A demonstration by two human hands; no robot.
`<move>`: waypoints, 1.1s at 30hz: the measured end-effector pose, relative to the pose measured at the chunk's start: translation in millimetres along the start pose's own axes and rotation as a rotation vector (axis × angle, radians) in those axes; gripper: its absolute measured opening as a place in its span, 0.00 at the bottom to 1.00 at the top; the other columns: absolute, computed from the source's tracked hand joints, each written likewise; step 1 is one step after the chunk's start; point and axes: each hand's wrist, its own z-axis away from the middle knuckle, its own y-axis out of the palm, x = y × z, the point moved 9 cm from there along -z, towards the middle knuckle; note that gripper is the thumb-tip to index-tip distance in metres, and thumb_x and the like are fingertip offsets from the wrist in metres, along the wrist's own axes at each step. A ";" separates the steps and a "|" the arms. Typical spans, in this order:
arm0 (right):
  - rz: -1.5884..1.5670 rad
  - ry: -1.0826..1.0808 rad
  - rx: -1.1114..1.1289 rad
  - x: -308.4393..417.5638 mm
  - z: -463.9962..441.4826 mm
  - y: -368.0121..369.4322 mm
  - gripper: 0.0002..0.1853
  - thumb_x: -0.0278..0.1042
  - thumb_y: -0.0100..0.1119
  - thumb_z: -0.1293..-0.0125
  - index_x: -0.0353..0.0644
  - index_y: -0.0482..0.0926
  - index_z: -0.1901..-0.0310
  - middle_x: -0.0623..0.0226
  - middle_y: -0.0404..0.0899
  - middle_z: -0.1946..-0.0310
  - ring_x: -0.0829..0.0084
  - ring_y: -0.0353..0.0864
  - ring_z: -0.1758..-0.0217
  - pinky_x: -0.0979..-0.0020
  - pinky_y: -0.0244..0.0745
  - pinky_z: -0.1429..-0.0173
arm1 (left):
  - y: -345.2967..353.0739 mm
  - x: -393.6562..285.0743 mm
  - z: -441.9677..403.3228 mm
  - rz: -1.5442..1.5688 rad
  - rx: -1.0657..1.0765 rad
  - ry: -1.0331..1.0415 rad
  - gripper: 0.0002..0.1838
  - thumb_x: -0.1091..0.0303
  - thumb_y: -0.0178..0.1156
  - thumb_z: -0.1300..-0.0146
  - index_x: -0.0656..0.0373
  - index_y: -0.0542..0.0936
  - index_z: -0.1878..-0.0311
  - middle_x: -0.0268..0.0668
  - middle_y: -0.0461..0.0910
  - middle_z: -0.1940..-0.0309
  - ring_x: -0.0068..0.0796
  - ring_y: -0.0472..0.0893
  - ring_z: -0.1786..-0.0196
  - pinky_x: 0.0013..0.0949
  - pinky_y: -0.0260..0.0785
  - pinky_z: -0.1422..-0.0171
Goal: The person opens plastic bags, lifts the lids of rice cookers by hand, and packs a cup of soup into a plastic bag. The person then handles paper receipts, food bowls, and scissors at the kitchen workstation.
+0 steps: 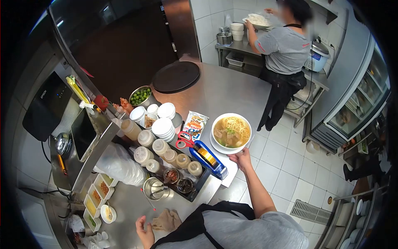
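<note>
A white bowl of noodle soup with meat pieces and chopped greens stands on a white plate near the counter's right edge. My right hand is at the near rim of that plate, its fingers partly hidden under it. My left hand hangs over the near counter with its fingers apart and nothing in them, beside a crumpled brown cloth. Left of the bowl are a snack packet, red-handled scissors and a blue tape dispenser.
Bottles and jars fill a black tray. Beyond are stacked white cups, a bowl of green limes and a round black tray. A co-worker holds a plate of rice at the back. A glass-door fridge stands right.
</note>
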 end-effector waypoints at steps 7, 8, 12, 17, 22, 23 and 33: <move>0.042 0.010 0.027 19.1 -39.6 15.3 0.20 0.14 0.42 0.39 0.36 0.52 0.46 0.42 0.76 0.59 0.56 0.84 0.64 0.67 0.84 0.64 | 7.3 -8.4 12.9 -0.202 0.008 0.067 0.19 0.86 0.55 0.53 0.61 0.75 0.55 0.41 0.73 0.52 0.34 0.75 0.49 0.34 0.66 0.41; 0.059 0.010 0.018 22.5 -45.4 18.1 0.20 0.14 0.42 0.39 0.35 0.52 0.46 0.43 0.76 0.60 0.56 0.84 0.65 0.67 0.84 0.65 | 7.3 -7.9 15.1 -0.244 0.000 0.074 0.19 0.86 0.55 0.54 0.61 0.76 0.56 0.42 0.74 0.52 0.35 0.75 0.49 0.34 0.66 0.41; 0.073 0.018 0.036 29.0 -83.9 31.6 0.20 0.14 0.42 0.38 0.33 0.51 0.46 0.43 0.76 0.61 0.56 0.83 0.64 0.67 0.84 0.65 | 4.8 15.1 25.6 -0.307 0.021 0.084 0.18 0.84 0.55 0.55 0.60 0.77 0.58 0.43 0.75 0.53 0.37 0.75 0.49 0.35 0.66 0.41; 0.068 -0.004 0.065 35.9 -132.8 58.0 0.20 0.15 0.43 0.38 0.32 0.50 0.46 0.43 0.76 0.60 0.57 0.84 0.64 0.67 0.84 0.66 | 8.9 28.4 43.5 -0.281 -0.069 -0.007 0.13 0.73 0.60 0.49 0.59 0.80 0.58 0.42 0.79 0.59 0.39 0.78 0.57 0.36 0.68 0.45; 0.081 -0.013 0.112 44.8 -170.6 89.7 0.18 0.15 0.42 0.37 0.30 0.55 0.46 0.45 0.77 0.60 0.60 0.84 0.63 0.68 0.84 0.66 | 22.2 44.6 46.2 -0.226 -0.128 -0.207 0.13 0.70 0.62 0.46 0.59 0.81 0.56 0.42 0.80 0.58 0.41 0.79 0.58 0.37 0.68 0.45; 0.077 -0.009 0.146 43.4 -180.1 96.7 0.17 0.15 0.42 0.37 0.30 0.57 0.46 0.46 0.77 0.60 0.60 0.84 0.62 0.68 0.84 0.65 | 26.0 43.8 39.7 -0.239 -0.119 -0.200 0.13 0.70 0.62 0.47 0.59 0.81 0.56 0.42 0.80 0.58 0.41 0.79 0.58 0.37 0.68 0.45; 0.069 0.035 0.223 41.5 -231.0 147.4 0.17 0.15 0.39 0.37 0.29 0.61 0.46 0.47 0.78 0.58 0.61 0.83 0.59 0.68 0.83 0.63 | 64.5 45.4 7.1 -0.275 -0.044 -0.236 0.14 0.73 0.60 0.48 0.58 0.79 0.55 0.42 0.79 0.56 0.39 0.78 0.56 0.36 0.67 0.45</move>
